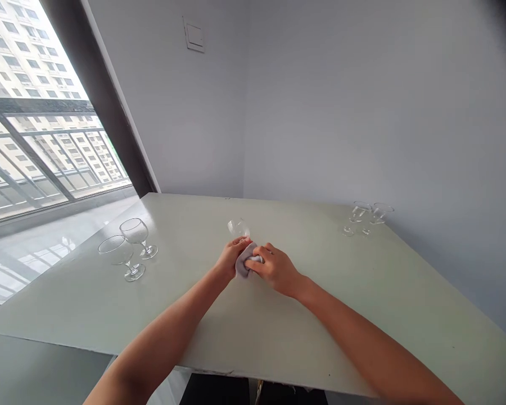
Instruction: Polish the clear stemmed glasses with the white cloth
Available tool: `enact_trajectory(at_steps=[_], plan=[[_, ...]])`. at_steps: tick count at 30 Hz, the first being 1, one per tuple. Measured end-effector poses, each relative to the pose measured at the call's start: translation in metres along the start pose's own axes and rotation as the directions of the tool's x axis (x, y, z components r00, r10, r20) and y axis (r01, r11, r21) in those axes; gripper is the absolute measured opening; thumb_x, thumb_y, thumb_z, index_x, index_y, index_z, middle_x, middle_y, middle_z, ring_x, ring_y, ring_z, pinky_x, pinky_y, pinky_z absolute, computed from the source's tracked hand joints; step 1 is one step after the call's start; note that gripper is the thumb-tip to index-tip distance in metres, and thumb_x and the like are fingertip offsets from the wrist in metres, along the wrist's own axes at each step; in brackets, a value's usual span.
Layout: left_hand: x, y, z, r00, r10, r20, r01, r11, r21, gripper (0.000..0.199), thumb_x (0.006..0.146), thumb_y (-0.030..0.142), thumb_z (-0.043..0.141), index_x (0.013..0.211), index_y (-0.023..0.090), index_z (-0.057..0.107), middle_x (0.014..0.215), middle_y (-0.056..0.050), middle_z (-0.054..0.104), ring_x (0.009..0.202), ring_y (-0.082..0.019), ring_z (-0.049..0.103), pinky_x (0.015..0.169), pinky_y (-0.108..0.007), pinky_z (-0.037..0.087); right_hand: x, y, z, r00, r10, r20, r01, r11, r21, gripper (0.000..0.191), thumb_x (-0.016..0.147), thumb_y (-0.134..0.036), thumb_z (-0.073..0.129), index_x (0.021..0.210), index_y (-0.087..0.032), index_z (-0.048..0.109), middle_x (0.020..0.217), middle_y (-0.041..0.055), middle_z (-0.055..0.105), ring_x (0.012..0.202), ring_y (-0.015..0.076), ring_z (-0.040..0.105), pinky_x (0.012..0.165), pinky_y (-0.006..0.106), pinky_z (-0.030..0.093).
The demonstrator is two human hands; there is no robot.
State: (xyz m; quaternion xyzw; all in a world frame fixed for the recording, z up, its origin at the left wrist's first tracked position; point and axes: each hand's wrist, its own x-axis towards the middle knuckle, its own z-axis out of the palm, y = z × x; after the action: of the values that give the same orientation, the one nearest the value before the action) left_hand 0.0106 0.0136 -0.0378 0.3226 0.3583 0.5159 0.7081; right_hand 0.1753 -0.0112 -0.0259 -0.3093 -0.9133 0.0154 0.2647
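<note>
Over the middle of the table, my left hand (233, 254) is closed around the lower part of a clear stemmed glass (238, 227). The glass's bowl points away from me, and its stem and foot are mostly hidden by my fingers and the cloth. My right hand (275, 269) pinches a light grey cloth (244, 264), bunched up and pressed against the foot end of the glass. Both hands are close together, with the cloth between them.
Two wine glasses (114, 251) stand upright on the left of the pale table (320, 332). Two more stemmed glasses (379, 214) stand at the far right by the wall. The table's front edge lies below my forearms; a window (46, 124) is at the left.
</note>
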Motion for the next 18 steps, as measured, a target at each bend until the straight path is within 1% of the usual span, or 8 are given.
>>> enact_trajectory(at_steps=[1, 3, 5, 8, 11, 14, 16, 18], plan=[[-0.002, 0.0, 0.002, 0.999, -0.016, 0.033, 0.017, 1.0, -0.018, 0.031, 0.062, 0.033, 0.071, 0.082, 0.015, 0.055, 0.066, 0.002, 0.053, 0.056, -0.009, 0.051, 0.052, -0.021, 0.039, -0.001, 0.0, 0.003, 1.0, 0.021, -0.014, -0.021, 1.0, 0.021, 0.026, 0.085, -0.02, 0.042, 0.096, -0.031, 0.062, 0.091, 0.0043, 0.054, 0.078, 0.0169, 0.045, 0.061, 0.027, 0.038], [-0.006, 0.002, 0.006, 0.995, -0.012, 0.097, 0.017, 0.998, -0.054, 0.028, 0.063, 0.029, 0.071, 0.081, 0.015, 0.055, 0.068, 0.001, 0.053, 0.057, -0.008, 0.051, 0.051, -0.02, 0.038, -0.002, 0.003, 0.003, 0.996, 0.081, -0.032, -0.073, 0.978, 0.195, 0.021, 0.086, -0.025, 0.043, 0.092, -0.028, 0.063, 0.088, 0.0039, 0.051, 0.075, 0.0149, 0.045, 0.06, 0.026, 0.039], [-0.008, 0.005, 0.01, 0.989, 0.011, 0.149, 0.003, 0.996, -0.094, 0.025, 0.064, 0.027, 0.07, 0.08, 0.015, 0.055, 0.068, 0.002, 0.053, 0.057, -0.007, 0.051, 0.051, -0.019, 0.038, -0.001, 0.006, -0.001, 0.987, 0.161, -0.02, -0.134, 0.879, 0.458, 0.017, 0.085, -0.03, 0.048, 0.09, -0.027, 0.063, 0.087, 0.0027, 0.048, 0.072, 0.0128, 0.046, 0.061, 0.025, 0.041], [-0.01, 0.007, 0.013, 0.985, 0.031, 0.173, -0.003, 0.987, -0.158, 0.022, 0.066, 0.024, 0.069, 0.081, 0.015, 0.055, 0.072, 0.002, 0.054, 0.057, -0.007, 0.051, 0.052, -0.019, 0.039, 0.0, 0.009, -0.008, 0.958, 0.285, 0.034, -0.214, 0.63, 0.747, 0.013, 0.079, -0.033, 0.056, 0.087, -0.026, 0.064, 0.085, 0.0008, 0.046, 0.073, 0.012, 0.048, 0.062, 0.024, 0.042], [-0.01, 0.006, 0.014, 0.984, 0.041, 0.173, -0.003, 0.976, -0.217, 0.019, 0.069, 0.025, 0.067, 0.08, 0.016, 0.054, 0.072, 0.002, 0.053, 0.059, -0.007, 0.051, 0.055, -0.019, 0.041, 0.001, 0.009, -0.004, 0.925, 0.368, 0.095, -0.239, 0.368, 0.898, 0.015, 0.074, -0.033, 0.061, 0.086, -0.025, 0.066, 0.087, 0.0003, 0.05, 0.074, 0.0121, 0.049, 0.063, 0.025, 0.041], [-0.01, 0.004, 0.014, 0.983, 0.041, 0.18, 0.01, 0.961, -0.275, 0.018, 0.071, 0.026, 0.065, 0.079, 0.016, 0.053, 0.067, 0.003, 0.052, 0.056, -0.005, 0.05, 0.054, -0.017, 0.043, 0.002, 0.008, 0.008, 0.88, 0.442, 0.173, -0.214, 0.044, 0.976, 0.017, 0.072, -0.032, 0.064, 0.086, -0.021, 0.066, 0.082, 0.0006, 0.056, 0.072, 0.0125, 0.052, 0.064, 0.025, 0.042], [-0.009, 0.003, 0.013, 0.982, 0.04, 0.183, 0.02, 0.949, -0.315, 0.018, 0.071, 0.026, 0.065, 0.08, 0.016, 0.053, 0.067, 0.004, 0.052, 0.053, -0.004, 0.05, 0.05, -0.014, 0.042, 0.004, 0.006, 0.017, 0.839, 0.495, 0.223, -0.159, -0.169, 0.973, 0.015, 0.072, -0.03, 0.064, 0.084, -0.02, 0.065, 0.076, 0.0004, 0.06, 0.071, 0.013, 0.055, 0.065, 0.026, 0.044], [-0.009, 0.002, 0.014, 0.983, 0.062, 0.17, -0.002, 0.942, -0.336, 0.018, 0.071, 0.024, 0.066, 0.08, 0.016, 0.052, 0.069, 0.004, 0.052, 0.052, -0.002, 0.051, 0.049, -0.013, 0.041, 0.006, 0.004, 0.026, 0.806, 0.518, 0.288, -0.108, -0.35, 0.931, 0.013, 0.072, -0.029, 0.062, 0.083, -0.02, 0.063, 0.074, 0.0003, 0.062, 0.071, 0.0139, 0.057, 0.064, 0.026, 0.046]])
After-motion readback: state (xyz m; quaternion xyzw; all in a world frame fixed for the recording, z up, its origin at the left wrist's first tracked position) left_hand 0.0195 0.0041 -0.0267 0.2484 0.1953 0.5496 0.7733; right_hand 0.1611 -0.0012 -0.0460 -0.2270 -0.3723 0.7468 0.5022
